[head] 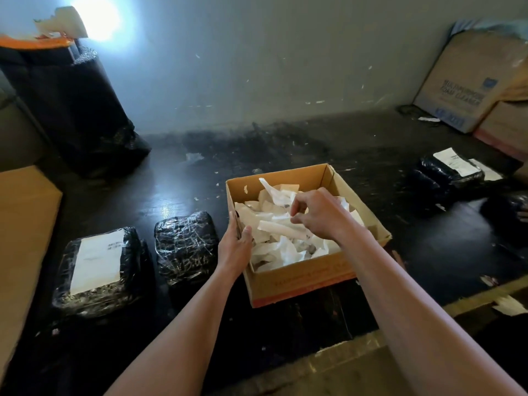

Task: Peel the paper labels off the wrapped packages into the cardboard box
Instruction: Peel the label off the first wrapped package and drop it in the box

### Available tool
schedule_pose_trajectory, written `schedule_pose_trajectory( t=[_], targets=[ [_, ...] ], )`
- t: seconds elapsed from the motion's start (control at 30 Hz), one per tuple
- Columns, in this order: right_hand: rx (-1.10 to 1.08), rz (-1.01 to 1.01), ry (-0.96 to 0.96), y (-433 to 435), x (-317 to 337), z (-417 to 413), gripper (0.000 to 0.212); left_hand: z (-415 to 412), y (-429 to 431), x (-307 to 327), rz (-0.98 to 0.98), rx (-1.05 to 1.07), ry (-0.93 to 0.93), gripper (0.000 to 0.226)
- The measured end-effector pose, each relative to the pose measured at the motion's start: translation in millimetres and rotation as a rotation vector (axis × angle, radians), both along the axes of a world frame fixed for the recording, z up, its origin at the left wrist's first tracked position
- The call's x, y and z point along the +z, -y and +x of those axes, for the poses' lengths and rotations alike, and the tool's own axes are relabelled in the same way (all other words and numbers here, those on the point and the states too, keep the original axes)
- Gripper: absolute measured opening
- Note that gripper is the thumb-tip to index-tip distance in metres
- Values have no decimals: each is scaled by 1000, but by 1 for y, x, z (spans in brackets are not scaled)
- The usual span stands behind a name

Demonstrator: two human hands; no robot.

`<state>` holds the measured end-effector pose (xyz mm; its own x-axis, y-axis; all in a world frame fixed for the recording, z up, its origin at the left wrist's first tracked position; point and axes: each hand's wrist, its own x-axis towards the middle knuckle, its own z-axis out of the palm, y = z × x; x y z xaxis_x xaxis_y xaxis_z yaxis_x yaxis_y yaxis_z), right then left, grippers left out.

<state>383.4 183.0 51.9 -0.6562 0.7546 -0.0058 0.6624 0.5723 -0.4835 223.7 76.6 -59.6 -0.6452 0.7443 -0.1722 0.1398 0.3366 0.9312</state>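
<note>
An open cardboard box (297, 277) sits on the dark floor, filled with several crumpled white paper labels (281, 247). My left hand (235, 245) grips the box's left wall. Over the box, my right hand (317, 214) pinches a white paper strip (275, 192) between fingertips. Left of the box lie two black wrapped packages: one with a white label (97, 260) still on top, and a bare one (185, 245) beside it. At the right lies another black package with a label (454, 164).
A tall black wrapped bundle (71, 110) stands at the back left against the wall. Flat cardboard (23, 224) lies at the far left. Cardboard cartons (468, 81) lean at the back right. Paper scraps dot the floor.
</note>
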Motion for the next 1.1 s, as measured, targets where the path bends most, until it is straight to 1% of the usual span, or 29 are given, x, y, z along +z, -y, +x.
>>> schedule_pose_trajectory(
  t=[0.17, 0.3, 0.67, 0.87, 0.97, 1.1],
  targets=[
    [54, 7, 1, -9, -11, 5, 6, 9, -2, -3, 26, 105, 78, 60],
    [109, -43, 12, -19, -20, 6, 16, 12, 0, -4, 57, 123, 90, 56],
    [207, -37, -58, -40, -30, 10, 26, 20, 0, 2, 70, 163, 48, 55],
    [239, -37, -114, -49, -34, 14, 21, 21, -1, 5, 54, 184, 31, 54],
    [246, -57, -160, -49, -36, 14, 15, 22, -1, 5, 60, 187, 30, 55],
    [244, -85, -189, -44, -35, 15, 26, 21, 0, 6, 71, 180, 21, 55]
  ],
)
